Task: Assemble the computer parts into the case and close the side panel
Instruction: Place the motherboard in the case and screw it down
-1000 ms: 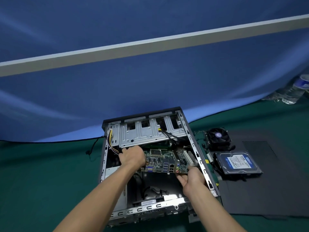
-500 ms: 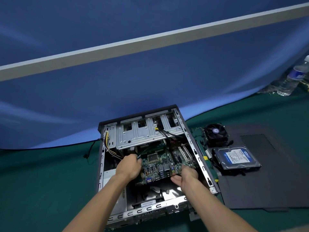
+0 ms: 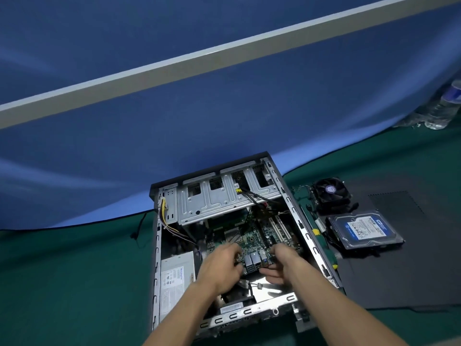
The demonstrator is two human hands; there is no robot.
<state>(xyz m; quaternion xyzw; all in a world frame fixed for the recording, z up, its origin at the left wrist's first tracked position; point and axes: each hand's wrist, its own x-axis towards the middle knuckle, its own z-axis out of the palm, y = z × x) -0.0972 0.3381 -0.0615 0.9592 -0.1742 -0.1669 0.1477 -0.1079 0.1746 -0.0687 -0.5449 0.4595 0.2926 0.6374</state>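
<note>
While both hands grip the green motherboard [image 3: 252,242], it sits low-centre in the open grey metal case [image 3: 156,258]. Left hand [image 3: 222,267] fingers curl over its left edge. Right hand [image 3: 283,263] fingers pinch its near edge.

left hand [image 3: 222,267], right hand [image 3: 281,264], fingers curled, gripping

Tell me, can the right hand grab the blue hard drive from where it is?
Probably yes. The hard drive lies in the open on the black panel, right of the case. But the right hand is busy holding the motherboard and must let go first.
</note>
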